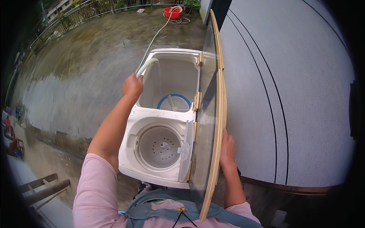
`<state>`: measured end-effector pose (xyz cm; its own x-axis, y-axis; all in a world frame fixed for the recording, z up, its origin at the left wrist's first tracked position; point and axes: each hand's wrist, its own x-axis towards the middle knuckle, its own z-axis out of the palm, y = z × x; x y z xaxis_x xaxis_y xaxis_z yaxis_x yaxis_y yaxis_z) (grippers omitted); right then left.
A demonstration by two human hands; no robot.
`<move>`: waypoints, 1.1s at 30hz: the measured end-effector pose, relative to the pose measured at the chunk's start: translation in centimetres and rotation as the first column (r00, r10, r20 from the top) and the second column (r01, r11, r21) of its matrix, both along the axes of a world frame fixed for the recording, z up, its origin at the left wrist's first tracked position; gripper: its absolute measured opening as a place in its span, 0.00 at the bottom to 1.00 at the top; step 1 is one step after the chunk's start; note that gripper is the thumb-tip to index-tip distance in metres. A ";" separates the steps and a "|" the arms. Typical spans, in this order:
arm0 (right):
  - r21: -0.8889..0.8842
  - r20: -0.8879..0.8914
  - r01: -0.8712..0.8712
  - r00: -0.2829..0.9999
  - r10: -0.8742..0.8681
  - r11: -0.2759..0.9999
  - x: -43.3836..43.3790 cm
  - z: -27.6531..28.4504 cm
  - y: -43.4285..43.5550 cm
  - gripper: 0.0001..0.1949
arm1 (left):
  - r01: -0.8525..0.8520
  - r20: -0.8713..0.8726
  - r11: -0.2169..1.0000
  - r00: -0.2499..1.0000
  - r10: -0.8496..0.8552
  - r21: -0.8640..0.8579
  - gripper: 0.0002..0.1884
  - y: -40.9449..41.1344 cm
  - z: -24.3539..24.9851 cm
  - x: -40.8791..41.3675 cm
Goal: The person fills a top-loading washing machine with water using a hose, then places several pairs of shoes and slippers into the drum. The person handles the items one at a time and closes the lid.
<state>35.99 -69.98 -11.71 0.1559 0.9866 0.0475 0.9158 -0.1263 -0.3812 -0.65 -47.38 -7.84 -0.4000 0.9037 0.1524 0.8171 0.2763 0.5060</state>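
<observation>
A white twin-tub washing machine (162, 114) stands before me with both of its lids raised. My left hand (133, 85) grips a pale garden hose (147, 66) at the machine's left rim. Water runs from the hose's end into the wash tub (174, 71), whose floor has a blue-ringed pulsator (174, 103). Nearer to me, the perforated spin basket (160, 146) shows no clothes, and its small translucent inner lid (186, 151) stands upright. My right hand (227, 146) is behind the raised transparent lids with gold trim (219, 114); its fingertips are partly hidden, and whether it holds anything does not show.
The hose trails back across wet concrete to a red basin (172, 13) with coils around it. A pale wall (253, 94) rises close on the right. A wooden ladder-like frame (42, 188) is at lower left, and a metal railing (82, 21) borders the far side.
</observation>
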 end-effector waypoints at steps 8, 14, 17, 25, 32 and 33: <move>0.131 0.110 0.088 0.989 -0.103 0.987 -2.5 -1.9 -2.7 0.41 | 0.128 0.024 0.991 0.991 -0.129 0.040 0.17 2.4 -1.1 2.9; 0.127 0.093 0.083 0.991 -0.095 0.988 -2.5 -2.1 -2.8 0.43 | 0.298 0.225 0.927 0.910 -0.349 0.229 0.17 3.5 -5.1 3.5; 0.104 0.100 0.077 0.991 -0.088 0.992 -2.4 -2.1 -2.9 0.44 | 0.382 0.218 0.907 0.883 -0.415 0.176 0.17 3.7 -5.9 3.7; 0.188 0.159 0.067 0.982 -0.098 0.980 -2.3 -2.4 -3.1 0.41 | 0.498 0.197 0.865 0.856 -0.478 -0.064 0.18 0.4 -5.1 4.8; 0.217 0.121 0.091 0.985 -0.119 0.972 -2.1 -2.9 -3.3 0.37 | 0.684 0.263 0.723 0.718 -0.644 -0.098 0.25 -3.4 -5.4 2.3; 0.202 0.116 0.103 0.985 -0.128 0.974 -2.0 -3.0 -3.6 0.37 | 0.712 0.279 0.690 0.693 -0.664 -0.128 0.26 -3.7 -5.4 1.9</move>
